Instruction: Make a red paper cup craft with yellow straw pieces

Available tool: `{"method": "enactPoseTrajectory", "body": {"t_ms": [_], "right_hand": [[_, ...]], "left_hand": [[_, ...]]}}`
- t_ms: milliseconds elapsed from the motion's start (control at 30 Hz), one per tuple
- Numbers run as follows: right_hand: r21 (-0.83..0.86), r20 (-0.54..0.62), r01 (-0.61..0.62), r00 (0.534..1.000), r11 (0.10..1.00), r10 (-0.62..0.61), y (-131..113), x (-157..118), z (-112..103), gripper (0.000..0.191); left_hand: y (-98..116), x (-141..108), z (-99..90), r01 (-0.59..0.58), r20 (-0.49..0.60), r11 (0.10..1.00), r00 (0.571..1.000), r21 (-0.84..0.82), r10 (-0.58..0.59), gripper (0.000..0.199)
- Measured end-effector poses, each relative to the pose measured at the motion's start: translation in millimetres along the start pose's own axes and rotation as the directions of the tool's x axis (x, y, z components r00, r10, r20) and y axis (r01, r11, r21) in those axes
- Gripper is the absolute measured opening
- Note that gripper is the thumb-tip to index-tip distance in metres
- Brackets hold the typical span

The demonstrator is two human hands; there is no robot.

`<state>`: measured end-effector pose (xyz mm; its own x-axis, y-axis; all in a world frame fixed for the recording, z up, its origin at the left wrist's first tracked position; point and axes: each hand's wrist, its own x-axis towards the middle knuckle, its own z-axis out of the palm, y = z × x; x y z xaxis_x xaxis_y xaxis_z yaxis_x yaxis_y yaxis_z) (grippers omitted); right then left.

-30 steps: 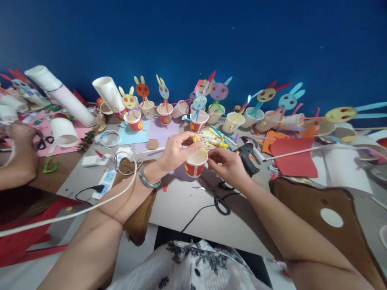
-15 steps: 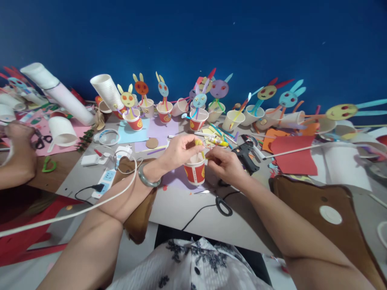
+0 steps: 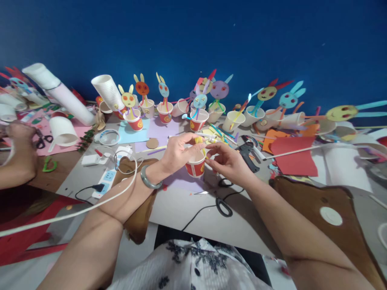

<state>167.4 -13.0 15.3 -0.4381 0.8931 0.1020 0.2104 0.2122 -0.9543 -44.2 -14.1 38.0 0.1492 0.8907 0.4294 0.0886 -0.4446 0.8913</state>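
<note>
A red and white paper cup (image 3: 195, 168) is between my hands above the purple paper, its opening facing up. My left hand (image 3: 179, 154), with a bangle at the wrist, is closed at the cup's rim, thumb and fingers pinching a yellow pipe cleaner (image 3: 198, 140). At the cup's right side is my right hand (image 3: 224, 158), its fingertips closed near a short yellow end by the wall. How firmly they grip is hard to see. Scissors (image 3: 224, 206) with black handles lie in front of the cup. A black glue gun (image 3: 248, 156) lies right of my right hand.
Cups with paper rabbit heads (image 3: 200, 101) line the back by the blue wall. A stack of paper cups (image 3: 106, 92), a power strip (image 3: 105, 182) with cables, red paper (image 3: 294, 156) and a brown cushion-like piece (image 3: 314, 201) surround the work spot. Another person's hand (image 3: 19, 135) is at the far left.
The cup has risen slightly and turned, its printed side shifting right. My right hand's fingers have spread a little and moved up. My left hand keeps its pinch at the rim.
</note>
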Motion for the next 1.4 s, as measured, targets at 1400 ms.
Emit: {"method": "enactPoseTrajectory", "body": {"t_ms": [1400], "right_hand": [[0.011,-0.338,0.14,0.932,0.99,-0.128,-15,4,-20,0.02]], "left_hand": [[-4,8,0.7,0.406,0.195,0.737,0.912,-0.541,-0.36,0.033]]}}
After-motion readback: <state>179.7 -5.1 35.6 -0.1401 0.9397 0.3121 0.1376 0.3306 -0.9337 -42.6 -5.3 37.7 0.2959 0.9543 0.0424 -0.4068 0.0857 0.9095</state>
